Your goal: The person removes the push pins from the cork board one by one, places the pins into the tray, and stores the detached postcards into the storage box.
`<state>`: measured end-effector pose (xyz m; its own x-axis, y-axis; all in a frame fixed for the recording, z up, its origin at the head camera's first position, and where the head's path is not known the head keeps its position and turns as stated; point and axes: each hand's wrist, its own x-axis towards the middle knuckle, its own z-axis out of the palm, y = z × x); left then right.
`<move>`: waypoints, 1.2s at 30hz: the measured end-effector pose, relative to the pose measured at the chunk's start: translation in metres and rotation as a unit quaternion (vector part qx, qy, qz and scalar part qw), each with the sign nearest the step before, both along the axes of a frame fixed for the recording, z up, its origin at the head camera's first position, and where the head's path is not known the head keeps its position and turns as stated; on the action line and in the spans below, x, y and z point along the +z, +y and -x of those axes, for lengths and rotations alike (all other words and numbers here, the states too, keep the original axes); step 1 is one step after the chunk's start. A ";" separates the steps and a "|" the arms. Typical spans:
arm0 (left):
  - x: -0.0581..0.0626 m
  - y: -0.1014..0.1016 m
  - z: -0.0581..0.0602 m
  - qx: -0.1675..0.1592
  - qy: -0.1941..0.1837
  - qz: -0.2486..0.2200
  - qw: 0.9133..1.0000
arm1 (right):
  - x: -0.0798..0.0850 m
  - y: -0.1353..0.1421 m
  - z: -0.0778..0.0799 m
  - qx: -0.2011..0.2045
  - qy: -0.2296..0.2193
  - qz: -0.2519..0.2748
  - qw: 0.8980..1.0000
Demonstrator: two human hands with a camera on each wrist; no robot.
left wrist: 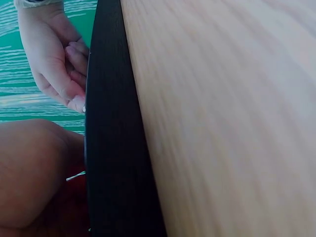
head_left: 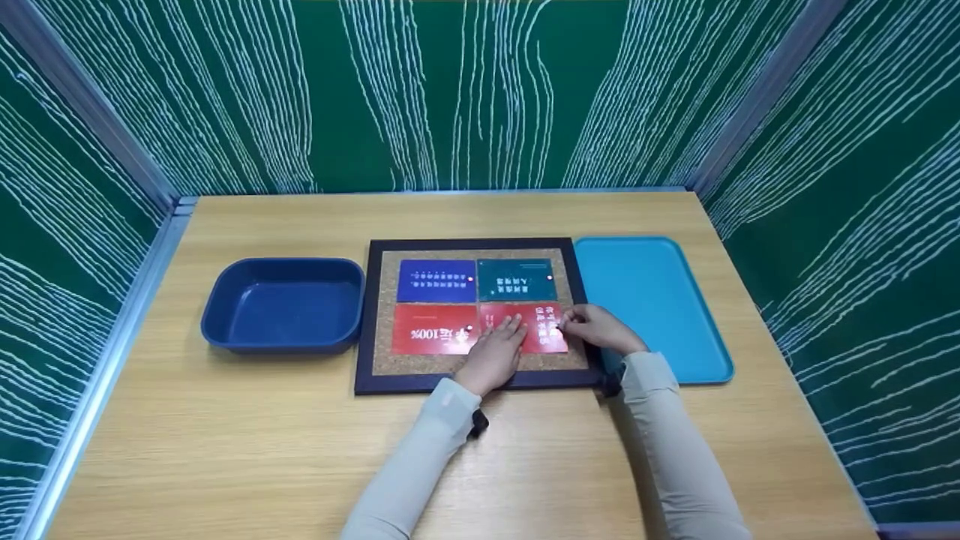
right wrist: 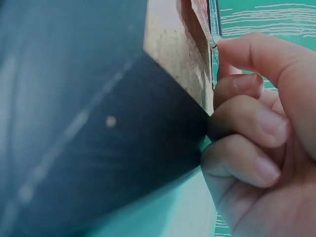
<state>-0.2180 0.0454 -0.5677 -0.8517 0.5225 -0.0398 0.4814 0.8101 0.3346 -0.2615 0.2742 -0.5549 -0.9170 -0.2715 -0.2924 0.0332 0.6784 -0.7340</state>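
Red card [head_left: 545, 331], head view: lower right of four on the cork board [head_left: 420, 365], long axis running left to right, in line with the near edge of the frame [head_left: 397, 385].
Left hand [head_left: 491, 356], head view: reaching in from the near side, straight fingers pressing on the card's left part.
Right hand [head_left: 600, 330], head view: nearer to the card's right end; the card lies to the left of its fingertips, which are together at that edge.
Tray [head_left: 652, 292], head view: just beside the board on the right, partly under the right sleeve [head_left: 651, 375].
Hidden from above: the card's left part, under the left hand; what the right fingertips hold is too small to tell.
Frame, left wrist view: dark strip blocking most of the board; a dim red patch at lower left may be the card.
Hands, left wrist view: left bulks large, its fingertips out of sight; right lies beyond, partly cut off by the frame.
Pinch, right wrist view: tips clamped on a tiny, seemingly clear pin [right wrist: 215, 42], remaining fingers curled; the card shows nearly edge-on, so whether the point touches it I cannot tell.
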 end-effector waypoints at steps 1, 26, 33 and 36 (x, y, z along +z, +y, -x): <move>0.000 0.000 0.000 -0.001 0.001 0.000 1.000 | 0.000 0.000 0.000 0.001 0.000 0.001 1.000; 0.000 -0.001 0.000 -0.002 0.015 0.007 1.000 | 0.004 0.000 -0.002 -0.013 -0.014 0.008 1.000; 0.001 -0.001 0.000 0.000 0.007 0.004 1.000 | 0.004 -0.002 0.001 -0.012 -0.031 0.007 0.999; 0.001 -0.001 0.000 0.000 0.002 0.003 1.000 | 0.004 -0.003 0.001 -0.011 -0.033 0.008 0.999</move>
<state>-0.2179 0.0446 -0.5665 -0.8514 0.5231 -0.0389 0.4837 0.8115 0.3278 -0.2620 0.2714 -0.5511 -0.9014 -0.2561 -0.3491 0.0977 0.6651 -0.7403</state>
